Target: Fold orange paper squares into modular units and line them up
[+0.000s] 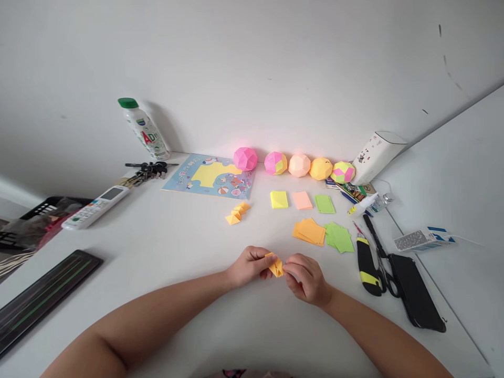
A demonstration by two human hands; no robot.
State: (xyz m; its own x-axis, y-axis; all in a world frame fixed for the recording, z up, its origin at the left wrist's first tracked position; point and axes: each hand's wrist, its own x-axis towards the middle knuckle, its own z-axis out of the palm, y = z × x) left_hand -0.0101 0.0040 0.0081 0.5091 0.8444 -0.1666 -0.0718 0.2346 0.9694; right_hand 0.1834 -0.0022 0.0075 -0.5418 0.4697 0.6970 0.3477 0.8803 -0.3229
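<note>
Between my hands is a small piece of folded orange paper (276, 268), with creased flaps showing. My left hand (252, 265) pinches it from the left, thumb on top. On the other side my right hand (305, 278) has its fingertips closed at the paper's right edge. Beyond the left hand lie several folded orange paper units (238, 212) in a short row. Loose orange sheets (310, 231) and green sheets (338, 237) are fanned out beyond the right hand. Farther back sit a yellow pad (279, 199), a pink pad (302, 200) and a green pad (325, 204).
Several faceted paper balls, one a pink ball (245, 158), line the wall. To the right lie a utility knife (368, 265), scissors (384, 268), a black phone (416, 292) and a glue bottle (363, 205). A white bottle (145, 130), remote (96, 207) and dark case (47, 296) are leftward.
</note>
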